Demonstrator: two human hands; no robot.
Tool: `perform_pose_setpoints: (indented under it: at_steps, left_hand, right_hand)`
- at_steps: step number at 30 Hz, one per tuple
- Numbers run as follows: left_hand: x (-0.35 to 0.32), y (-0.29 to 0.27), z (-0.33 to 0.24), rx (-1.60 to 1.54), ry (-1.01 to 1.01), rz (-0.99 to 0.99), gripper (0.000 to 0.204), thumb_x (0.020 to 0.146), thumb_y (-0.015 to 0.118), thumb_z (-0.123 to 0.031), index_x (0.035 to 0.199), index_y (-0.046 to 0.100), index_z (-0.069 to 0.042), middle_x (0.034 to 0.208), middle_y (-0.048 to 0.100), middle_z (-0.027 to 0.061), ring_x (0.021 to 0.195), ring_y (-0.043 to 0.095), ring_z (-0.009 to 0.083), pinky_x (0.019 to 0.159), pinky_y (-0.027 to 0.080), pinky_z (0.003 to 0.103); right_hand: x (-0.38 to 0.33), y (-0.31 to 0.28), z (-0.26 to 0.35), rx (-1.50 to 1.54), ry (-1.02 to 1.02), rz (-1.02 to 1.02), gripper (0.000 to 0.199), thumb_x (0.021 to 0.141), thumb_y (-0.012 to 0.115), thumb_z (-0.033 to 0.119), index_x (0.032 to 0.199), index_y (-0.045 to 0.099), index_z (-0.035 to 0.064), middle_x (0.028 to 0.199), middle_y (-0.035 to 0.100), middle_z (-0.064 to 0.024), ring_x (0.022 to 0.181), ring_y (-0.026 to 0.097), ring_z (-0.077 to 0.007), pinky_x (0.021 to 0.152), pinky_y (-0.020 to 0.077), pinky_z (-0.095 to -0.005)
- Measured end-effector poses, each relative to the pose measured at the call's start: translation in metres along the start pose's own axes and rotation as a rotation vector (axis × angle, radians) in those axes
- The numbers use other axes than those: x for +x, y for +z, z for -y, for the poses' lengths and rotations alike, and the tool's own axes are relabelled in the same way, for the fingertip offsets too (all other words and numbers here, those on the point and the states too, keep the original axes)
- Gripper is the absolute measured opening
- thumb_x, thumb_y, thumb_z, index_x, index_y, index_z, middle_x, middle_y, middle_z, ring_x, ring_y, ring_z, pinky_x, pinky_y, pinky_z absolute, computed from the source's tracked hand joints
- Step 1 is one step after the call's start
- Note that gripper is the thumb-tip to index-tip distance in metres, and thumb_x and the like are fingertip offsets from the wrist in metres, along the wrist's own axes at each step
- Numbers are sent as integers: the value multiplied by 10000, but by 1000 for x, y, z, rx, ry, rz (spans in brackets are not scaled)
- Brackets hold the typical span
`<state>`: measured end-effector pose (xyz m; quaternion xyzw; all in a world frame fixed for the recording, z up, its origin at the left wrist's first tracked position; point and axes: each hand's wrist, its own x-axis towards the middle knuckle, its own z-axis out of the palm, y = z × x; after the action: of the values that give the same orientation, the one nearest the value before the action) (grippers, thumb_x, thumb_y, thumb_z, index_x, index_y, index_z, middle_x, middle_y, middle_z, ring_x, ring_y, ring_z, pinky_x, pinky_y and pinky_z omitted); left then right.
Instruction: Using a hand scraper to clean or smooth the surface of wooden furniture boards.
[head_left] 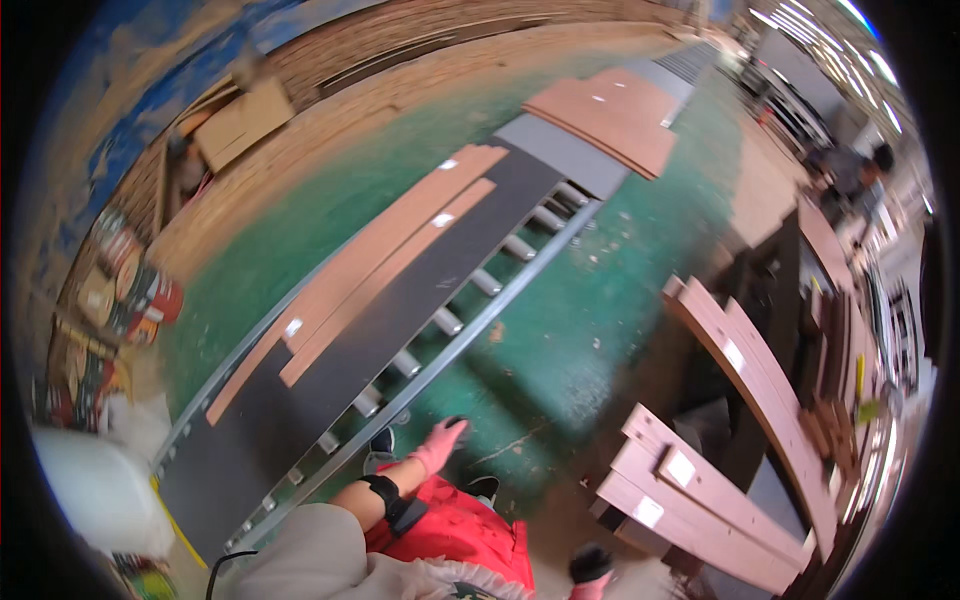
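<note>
My left hand (440, 443), in a pink glove with dark fingertips, hangs in front of me beside the roller conveyor (487, 325). Nothing shows in it, and its fingers look loosely extended. Low in the picture is my right hand (591, 572) in a black and pink glove, blurred, its fingers not clear. It is nearest to a stack of pinkish-brown boards (690, 505) with white labels. On the conveyor lies a dark panel (420, 290), carrying long wood-coloured strips (370, 265) with white labels. Both hands are apart from the boards.
Wider brown panels (605, 115) lie farther along the conveyor. Long boards (750, 390) and a co-worker (850, 175) are at the right. Buckets (150, 290) and a white rounded container (100, 490) stand at the left. Green floor (560, 350) separates the conveyor from the right-hand boards.
</note>
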<state>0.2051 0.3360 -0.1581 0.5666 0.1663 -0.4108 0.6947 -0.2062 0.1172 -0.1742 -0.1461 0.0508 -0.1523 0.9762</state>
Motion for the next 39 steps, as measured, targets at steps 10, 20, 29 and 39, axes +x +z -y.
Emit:
perform_pose_setpoints:
  at_steps: [10, 20, 29, 39]
  left_hand:
    - [74, -332, -50, 1075, 61, -827, 760, 737, 629, -432, 1329, 364, -35, 1360, 342, 233, 1268, 316, 378, 1044, 273, 481]
    - [218, -495, -81, 1515, 228, -632, 881, 751, 601, -532, 1356, 297, 32, 1420, 260, 235, 1334, 204, 368, 1103, 55, 521]
    - [202, -491, -17, 1545, 278, -514, 851, 746, 621, -500, 1315, 338, 66, 1365, 306, 254, 1296, 229, 401, 1071, 88, 606]
    - [90, -446, 89, 1483, 141, -387, 1062, 547, 747, -558, 1334, 319, 11, 1342, 294, 292, 1267, 240, 461, 1043, 104, 650]
  right_hand:
    - [181, 30, -180, -1018, 981, -620, 369, 947, 445, 222, 1211, 491, -32, 1014, 619, -201, 837, 637, -290, 718, 518, -358]
    - [449, -28, -407, -1647, 955, -242, 344, 897, 508, 197, 1181, 536, 5, 1066, 627, -148, 987, 584, -216, 872, 433, -305]
    - [493, -19, -533, -1696, 881, -73, 352, 891, 509, 177, 1202, 513, 12, 1097, 606, -195, 1026, 585, -301, 893, 443, -348]
    - [408, -61, -537, -1364, 1213, -323, 352, 925, 437, 127, 1258, 489, 23, 1004, 630, -47, 853, 583, -115, 773, 474, -267]
